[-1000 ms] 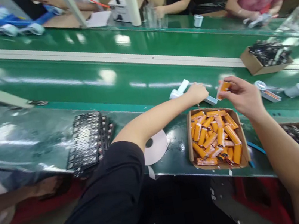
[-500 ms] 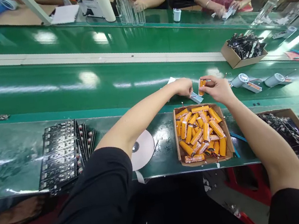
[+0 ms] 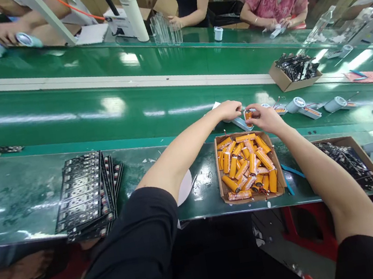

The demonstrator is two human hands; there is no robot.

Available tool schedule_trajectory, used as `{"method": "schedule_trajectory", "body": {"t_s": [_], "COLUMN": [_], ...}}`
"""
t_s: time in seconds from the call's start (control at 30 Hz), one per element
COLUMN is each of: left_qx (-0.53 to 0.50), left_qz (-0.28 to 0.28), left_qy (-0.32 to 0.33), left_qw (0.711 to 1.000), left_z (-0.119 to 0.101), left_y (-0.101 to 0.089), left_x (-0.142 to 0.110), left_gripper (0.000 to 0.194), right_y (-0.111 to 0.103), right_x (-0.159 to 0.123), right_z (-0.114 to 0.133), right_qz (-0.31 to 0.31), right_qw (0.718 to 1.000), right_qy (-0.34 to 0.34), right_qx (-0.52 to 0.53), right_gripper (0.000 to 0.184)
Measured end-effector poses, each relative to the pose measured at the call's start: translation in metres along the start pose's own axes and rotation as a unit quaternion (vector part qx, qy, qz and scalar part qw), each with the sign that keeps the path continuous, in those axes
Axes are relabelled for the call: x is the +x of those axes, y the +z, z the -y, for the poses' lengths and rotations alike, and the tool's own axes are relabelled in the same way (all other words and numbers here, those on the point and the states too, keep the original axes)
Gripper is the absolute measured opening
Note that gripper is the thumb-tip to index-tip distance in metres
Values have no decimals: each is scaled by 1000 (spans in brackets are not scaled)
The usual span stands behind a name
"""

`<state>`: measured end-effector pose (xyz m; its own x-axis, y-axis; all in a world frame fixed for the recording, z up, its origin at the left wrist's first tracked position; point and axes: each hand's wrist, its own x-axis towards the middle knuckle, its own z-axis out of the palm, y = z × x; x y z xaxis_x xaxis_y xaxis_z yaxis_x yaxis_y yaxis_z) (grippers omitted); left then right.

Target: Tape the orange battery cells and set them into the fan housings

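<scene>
My right hand (image 3: 265, 117) pinches an orange-wrapped cylindrical battery (image 3: 249, 118) between thumb and fingers, just above the far edge of a battery box. My left hand (image 3: 232, 109) is closed beside it, fingertips pressed together close to the battery's top; what they hold is too small to make out. Below both hands lies a pale blue-grey housing (image 3: 242, 124), partly covered by the left hand and arm. The open cardboard box (image 3: 219, 172) in front of me is filled with several loose orange batteries (image 3: 244, 168) with thin wires.
Stacked black circuit boards (image 3: 83, 191) lie at left. A white disc (image 3: 185, 188) is partly under my left arm. At right are a box of dark parts (image 3: 348, 163) and pale blue cylindrical units (image 3: 296, 104) on the green belt (image 3: 79, 111). Other people work across the belt.
The battery has come lower and nearer the housing, standing more upright in my right hand. My left fingertips have moved up beside its top. The whole view has shifted slightly.
</scene>
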<state>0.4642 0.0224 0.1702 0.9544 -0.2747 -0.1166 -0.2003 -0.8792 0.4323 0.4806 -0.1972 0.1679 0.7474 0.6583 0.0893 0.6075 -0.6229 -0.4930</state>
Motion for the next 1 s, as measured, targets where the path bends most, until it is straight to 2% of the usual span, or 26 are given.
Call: {"method": "schedule_trajectory", "body": {"t_s": [0.17,0.23,0.37,0.6,0.73,0.87,0.93,1.0], "left_qx": [-12,-16,-29,-33,-7,25,33,37], "left_qz": [-35,-40,-45,-56,-72,-91,-96,-92], "left_qy": [-39,-50,-57,-55,-55,-49,-24,16], "left_qw": [999,998,997,996,996,994,995,995], "left_z": [-6,-8,-15,-36,-43,-48,-50,-49], "left_y": [5,7,10,9,-4,-21,-23,-18], "left_x": [5,6,4,-8,-14,-26,-46,-84], "left_gripper": [18,21,39,40,40,38,32,31], "right_y": [0,0,-2,5,-6,-20,-21,-19], "right_x": [0,2,10,33,33,23,19,18], "right_z": [2,3,3,5,3,-4,-7,-10], "right_qz": [59,68,105,177,157,98,81,69], "right_qw": [988,984,971,951,961,974,975,974], "right_qy": [-17,-17,-21,-12,-15,1,14,25], "right_qx": [-143,-164,-215,-252,-228,-205,-205,-214], "right_gripper": [42,41,44,33,24,32,28,21]}}
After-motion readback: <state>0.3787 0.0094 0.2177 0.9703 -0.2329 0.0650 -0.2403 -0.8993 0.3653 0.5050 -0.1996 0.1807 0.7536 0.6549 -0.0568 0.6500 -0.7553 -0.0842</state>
